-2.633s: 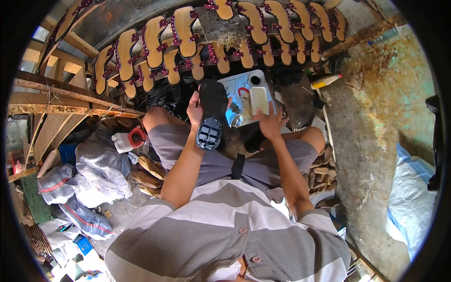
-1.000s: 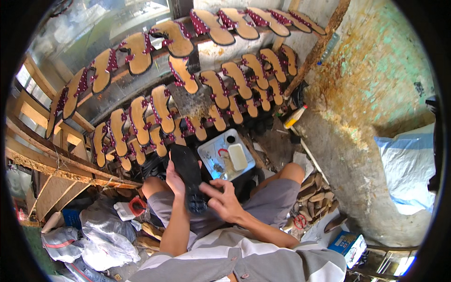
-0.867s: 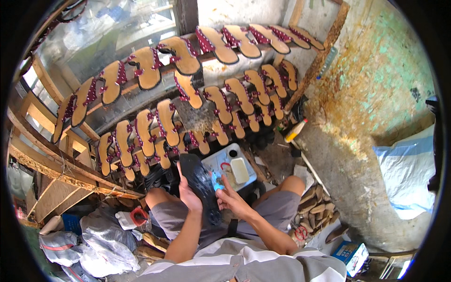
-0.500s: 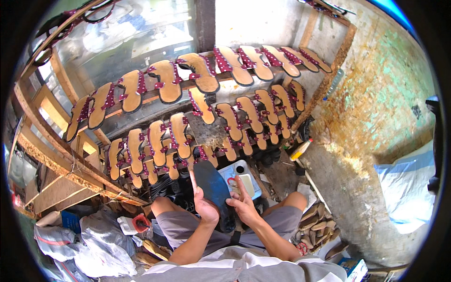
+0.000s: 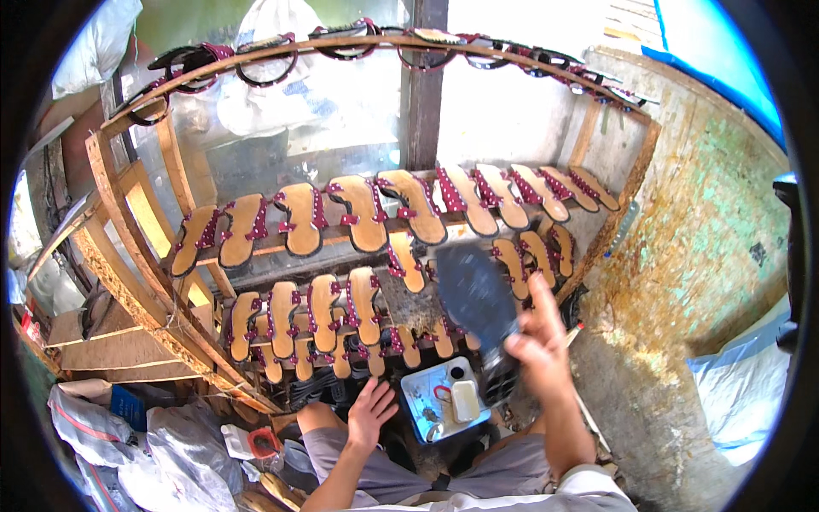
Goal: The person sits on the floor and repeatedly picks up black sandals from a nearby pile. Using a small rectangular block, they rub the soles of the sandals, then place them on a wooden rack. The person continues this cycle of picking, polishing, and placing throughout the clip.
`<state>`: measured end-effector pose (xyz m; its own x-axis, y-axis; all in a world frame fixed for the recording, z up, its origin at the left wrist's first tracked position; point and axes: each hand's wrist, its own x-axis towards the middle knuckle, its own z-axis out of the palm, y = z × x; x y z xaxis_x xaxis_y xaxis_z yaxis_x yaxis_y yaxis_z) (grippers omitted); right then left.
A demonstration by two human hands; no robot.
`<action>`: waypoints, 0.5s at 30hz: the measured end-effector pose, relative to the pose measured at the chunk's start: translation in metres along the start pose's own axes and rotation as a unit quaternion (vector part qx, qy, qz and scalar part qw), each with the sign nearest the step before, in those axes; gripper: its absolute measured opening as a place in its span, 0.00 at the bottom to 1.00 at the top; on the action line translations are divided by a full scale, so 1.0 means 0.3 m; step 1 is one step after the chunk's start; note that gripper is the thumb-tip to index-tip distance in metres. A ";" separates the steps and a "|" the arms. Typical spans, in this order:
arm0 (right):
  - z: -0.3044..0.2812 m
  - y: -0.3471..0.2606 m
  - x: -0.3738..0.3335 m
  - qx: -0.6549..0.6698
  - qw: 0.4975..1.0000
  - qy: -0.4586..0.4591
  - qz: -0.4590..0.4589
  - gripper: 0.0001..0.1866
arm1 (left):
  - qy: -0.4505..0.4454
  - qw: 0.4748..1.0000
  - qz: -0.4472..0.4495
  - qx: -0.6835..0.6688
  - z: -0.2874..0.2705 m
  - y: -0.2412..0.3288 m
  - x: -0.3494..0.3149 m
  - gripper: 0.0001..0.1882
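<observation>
My right hand (image 5: 543,352) grips a black sandal sole (image 5: 478,294) by its lower end and holds it raised in front of the rack. The sole is slightly blurred, its dark underside facing me; whether straps are attached to it I cannot tell. My left hand (image 5: 372,413) is empty, fingers spread, above my left thigh. Between my knees is a blue tray (image 5: 415,397). On it are a white rectangular container (image 5: 466,399), a small pot with dark contents (image 5: 458,370) and a red-handled tool, partly visible.
A wooden rack (image 5: 136,290) ahead carries rows of tan sandals (image 5: 357,212) with maroon dotted straps; more hang along its top bar. Plastic bags (image 5: 183,444) and a red cup (image 5: 264,441) are at the left. A stained wall (image 5: 708,230) and a white-blue sack (image 5: 742,384) are at the right.
My left hand has let go of the sole and opened. My right hand has lifted the sole up and to the right, uncovering the tray. The view has tilted up toward the rack's top.
</observation>
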<state>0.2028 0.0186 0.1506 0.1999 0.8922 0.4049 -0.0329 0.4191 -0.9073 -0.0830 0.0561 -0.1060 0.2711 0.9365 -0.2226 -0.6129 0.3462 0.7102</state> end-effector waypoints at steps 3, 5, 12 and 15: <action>-0.040 -0.207 0.172 0.007 0.997 0.008 -0.077 0.49 | 0.107 0.988 -0.107 0.031 -0.261 -0.067 -0.019 0.36; -0.047 -0.311 0.256 0.049 0.989 0.009 -0.141 0.47 | 0.212 0.966 -0.141 0.041 -0.403 -0.126 -0.063 0.36; -0.170 -0.531 0.465 -0.004 0.978 0.087 -0.190 0.41 | 0.118 0.981 -0.146 0.051 -0.537 -0.198 -0.065 0.34; -0.294 -0.621 0.590 -0.041 0.976 0.060 -0.205 0.38 | 0.121 0.978 -0.155 0.062 -0.524 -0.194 -0.052 0.33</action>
<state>0.3306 0.0836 0.3813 0.2924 0.6249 0.7239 0.1512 0.7172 -0.6802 -0.1682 0.0303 -0.2488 0.2363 0.7784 -0.5816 -0.4299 0.6205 0.6559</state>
